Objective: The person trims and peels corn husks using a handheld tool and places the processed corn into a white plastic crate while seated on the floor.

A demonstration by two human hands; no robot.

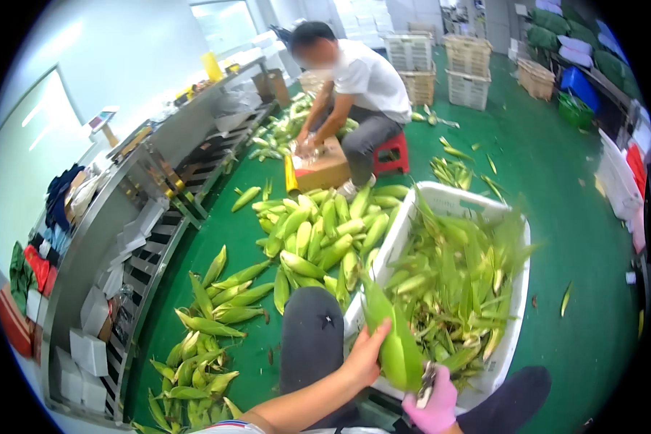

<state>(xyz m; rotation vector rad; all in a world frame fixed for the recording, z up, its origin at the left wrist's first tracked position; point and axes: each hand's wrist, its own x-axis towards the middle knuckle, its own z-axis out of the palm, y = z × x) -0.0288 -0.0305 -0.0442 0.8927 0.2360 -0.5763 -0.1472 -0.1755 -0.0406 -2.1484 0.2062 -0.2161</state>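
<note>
The husked corn ear was bright green, the metal tool silvery and the right hand gloved in pink. The plastic crate was white; its loose husks mixed green with straw yellow. The floor was deep green, the stool red, and the near trouser knee charcoal with a small, pale-edged dark star.

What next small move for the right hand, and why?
Probably squeeze the metal tool at the corn ear's lower end: the left hand steadies the ear, still in green husk, and the pink-gloved right hand has the tool there. Whether it already bites is unclear.
</note>
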